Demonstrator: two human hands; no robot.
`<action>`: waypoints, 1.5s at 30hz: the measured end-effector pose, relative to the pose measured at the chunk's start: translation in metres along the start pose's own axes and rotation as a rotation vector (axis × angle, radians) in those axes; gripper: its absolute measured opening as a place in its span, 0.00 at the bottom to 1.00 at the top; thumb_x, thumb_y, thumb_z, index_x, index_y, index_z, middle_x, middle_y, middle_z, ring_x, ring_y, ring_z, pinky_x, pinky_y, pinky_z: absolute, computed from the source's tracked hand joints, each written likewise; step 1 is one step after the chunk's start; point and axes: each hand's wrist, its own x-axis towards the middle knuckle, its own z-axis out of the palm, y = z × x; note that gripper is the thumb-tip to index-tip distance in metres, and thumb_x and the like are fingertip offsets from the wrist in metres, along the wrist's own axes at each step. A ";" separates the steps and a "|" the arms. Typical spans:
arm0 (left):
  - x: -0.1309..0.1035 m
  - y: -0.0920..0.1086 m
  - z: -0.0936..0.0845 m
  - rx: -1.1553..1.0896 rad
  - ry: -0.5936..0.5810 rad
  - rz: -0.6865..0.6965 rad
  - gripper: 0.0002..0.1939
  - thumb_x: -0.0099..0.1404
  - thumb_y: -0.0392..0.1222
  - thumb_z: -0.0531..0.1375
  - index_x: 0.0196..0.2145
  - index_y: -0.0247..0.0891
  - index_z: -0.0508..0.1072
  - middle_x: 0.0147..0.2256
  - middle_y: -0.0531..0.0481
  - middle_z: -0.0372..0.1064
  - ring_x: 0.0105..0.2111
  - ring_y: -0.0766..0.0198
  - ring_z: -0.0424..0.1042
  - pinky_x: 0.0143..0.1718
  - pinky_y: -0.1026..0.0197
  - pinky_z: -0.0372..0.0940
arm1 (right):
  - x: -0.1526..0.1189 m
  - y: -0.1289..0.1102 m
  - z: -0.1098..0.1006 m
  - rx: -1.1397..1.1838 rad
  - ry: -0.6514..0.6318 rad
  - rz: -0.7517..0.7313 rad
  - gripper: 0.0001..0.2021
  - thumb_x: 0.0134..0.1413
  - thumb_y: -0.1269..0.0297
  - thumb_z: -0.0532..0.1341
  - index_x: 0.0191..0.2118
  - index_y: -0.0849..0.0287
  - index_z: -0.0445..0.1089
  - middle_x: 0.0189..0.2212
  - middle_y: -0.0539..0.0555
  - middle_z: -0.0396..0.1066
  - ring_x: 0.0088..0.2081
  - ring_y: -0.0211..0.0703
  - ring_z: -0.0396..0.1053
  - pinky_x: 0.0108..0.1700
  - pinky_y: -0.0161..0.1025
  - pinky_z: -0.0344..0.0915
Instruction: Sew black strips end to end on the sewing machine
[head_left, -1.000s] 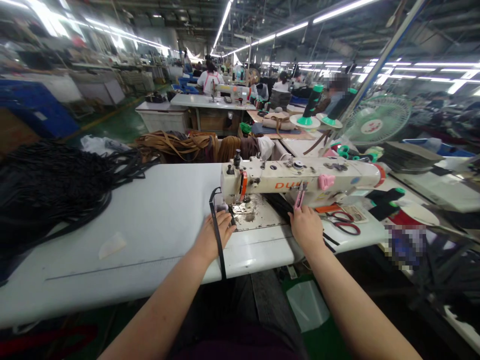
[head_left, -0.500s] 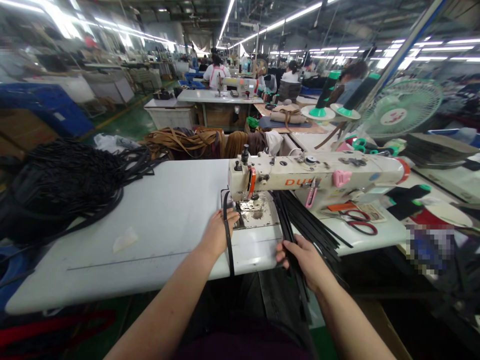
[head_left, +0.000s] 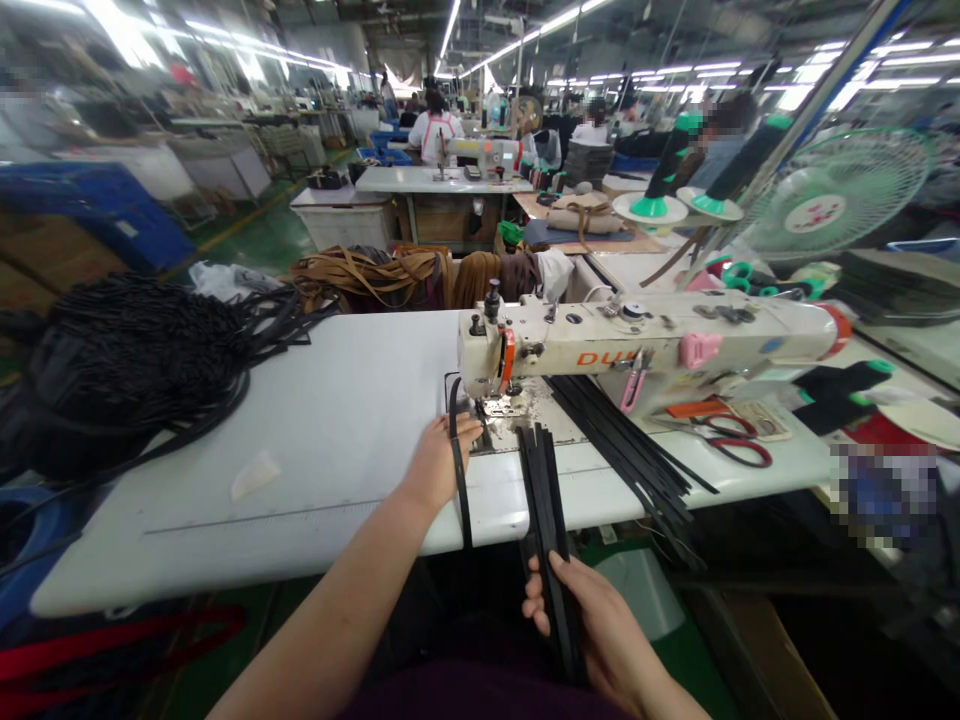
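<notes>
My left hand (head_left: pixel 439 455) rests on the sewing table beside the presser foot, fingers together and pointing right. A single black strap (head_left: pixel 460 475) runs from the needle area across those fingers and hangs over the front edge. The fingers appear closed on it, though their undersides are hidden. Lower right, my right hand (head_left: pixel 577 595) is closed around a bundle of black straps (head_left: pixel 541 480), thumb on top. The bundle's far ends lie on the table's front part, below the sewing machine (head_left: pixel 547 350). More loose black straps (head_left: pixel 622 430) fan out under the machine arm.
Red-handled scissors (head_left: pixel 731 440) lie right of the straps. A large heap of black straps (head_left: pixel 150 370) covers the table's left end, near a white scrap (head_left: pixel 255 475). Brown straps (head_left: pixel 375 275) hang behind. A green fan (head_left: pixel 825 210) and thread cones (head_left: pixel 667 170) stand at right.
My right hand has drawn a bundle of black straps away from the others, toward me and slightly left. My left hand and its strap have stayed by the presser foot.
</notes>
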 end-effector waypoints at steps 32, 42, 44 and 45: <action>0.006 0.009 -0.008 0.086 -0.128 -0.146 0.22 0.67 0.29 0.60 0.55 0.46 0.77 0.57 0.48 0.74 0.63 0.51 0.65 0.66 0.40 0.59 | 0.012 0.009 0.004 -0.183 -0.035 -0.166 0.29 0.48 0.44 0.73 0.47 0.59 0.68 0.20 0.46 0.69 0.20 0.40 0.70 0.19 0.32 0.63; 0.009 0.006 -0.006 0.146 -0.074 -0.223 0.21 0.71 0.33 0.57 0.57 0.49 0.76 0.60 0.45 0.70 0.64 0.47 0.62 0.66 0.36 0.57 | 0.021 0.015 0.004 -0.171 0.000 -0.135 0.27 0.49 0.43 0.73 0.44 0.59 0.69 0.22 0.49 0.73 0.20 0.40 0.71 0.19 0.32 0.63; 0.009 0.004 -0.005 0.126 -0.067 -0.224 0.21 0.70 0.33 0.58 0.57 0.49 0.76 0.60 0.45 0.70 0.63 0.47 0.63 0.66 0.37 0.57 | 0.024 0.016 0.004 -0.167 0.012 -0.139 0.26 0.47 0.43 0.74 0.41 0.59 0.69 0.22 0.50 0.73 0.20 0.40 0.72 0.19 0.32 0.63; 0.009 0.002 -0.005 0.110 -0.062 -0.219 0.20 0.70 0.34 0.59 0.56 0.49 0.77 0.59 0.45 0.70 0.63 0.47 0.63 0.66 0.37 0.58 | 0.024 0.016 0.005 -0.165 0.017 -0.144 0.27 0.47 0.42 0.74 0.40 0.58 0.69 0.22 0.50 0.73 0.20 0.41 0.72 0.18 0.32 0.63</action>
